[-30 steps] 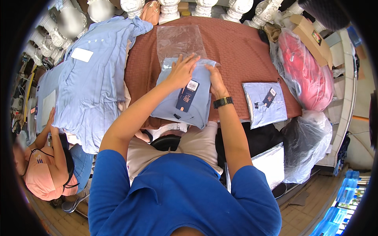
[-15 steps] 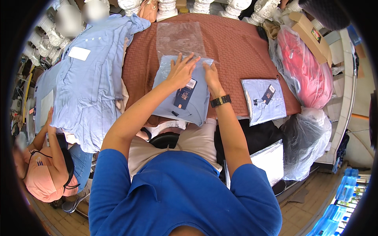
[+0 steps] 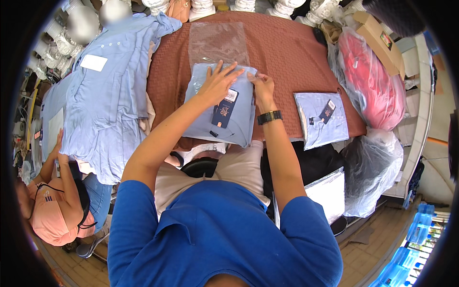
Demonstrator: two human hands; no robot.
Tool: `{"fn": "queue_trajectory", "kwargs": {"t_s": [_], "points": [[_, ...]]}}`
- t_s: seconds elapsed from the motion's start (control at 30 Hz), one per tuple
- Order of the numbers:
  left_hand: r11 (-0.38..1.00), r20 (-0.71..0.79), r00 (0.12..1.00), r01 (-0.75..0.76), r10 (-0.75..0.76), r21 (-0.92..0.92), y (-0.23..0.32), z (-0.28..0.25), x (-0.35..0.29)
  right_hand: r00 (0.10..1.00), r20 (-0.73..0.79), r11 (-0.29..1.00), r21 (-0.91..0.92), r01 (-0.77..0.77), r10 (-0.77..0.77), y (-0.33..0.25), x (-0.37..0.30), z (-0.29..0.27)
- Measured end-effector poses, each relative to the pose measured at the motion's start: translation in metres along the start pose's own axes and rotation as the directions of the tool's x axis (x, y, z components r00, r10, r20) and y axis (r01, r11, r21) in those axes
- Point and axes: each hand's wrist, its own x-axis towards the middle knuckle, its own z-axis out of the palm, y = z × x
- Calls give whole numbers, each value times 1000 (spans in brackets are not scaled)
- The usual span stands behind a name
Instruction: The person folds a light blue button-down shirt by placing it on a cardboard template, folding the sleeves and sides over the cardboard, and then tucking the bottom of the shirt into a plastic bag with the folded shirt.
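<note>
A folded light-blue shirt [image 3: 201, 115] lies in front of me in a clear plastic bag [image 3: 217, 43], whose see-through end stretches flat toward the far side. On the shirt is a dark-blue hang tag [image 3: 224, 112], with a small black piece near the lower edge. My left hand [image 3: 220, 85] rests spread on the shirt's far part, just above the tag. At the far right corner, my right hand [image 3: 263, 88] pinches the bag's edge between thumb and fingers. To the right lies another folded light-blue shirt [image 3: 313, 126] with a similar tag.
A brown patterned cloth [image 3: 282, 52] covers the table. Unfolded light-blue shirts [image 3: 110, 95] pile up on the left, beside a seated person [image 3: 60, 210]. Bagged red goods [image 3: 368, 81] and a cardboard box [image 3: 380, 43] stand at right, white balusters [image 3: 201, 8] behind.
My right hand has turned and its fingers have drawn together at the bag's corner. My left hand stays spread on the shirt. The view has shifted slightly.
</note>
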Motion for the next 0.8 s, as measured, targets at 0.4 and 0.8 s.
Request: {"fn": "queue_trajectory", "kwargs": {"t_s": [0.4, 0.8], "points": [[993, 117, 989, -75, 85, -87, 10, -33, 7, 995, 103, 999, 53, 10, -15, -4, -8, 3], [971, -140, 975, -147, 175, 188, 23, 21, 36, 959, 260, 994, 46, 102, -111, 6, -29, 0]]}}
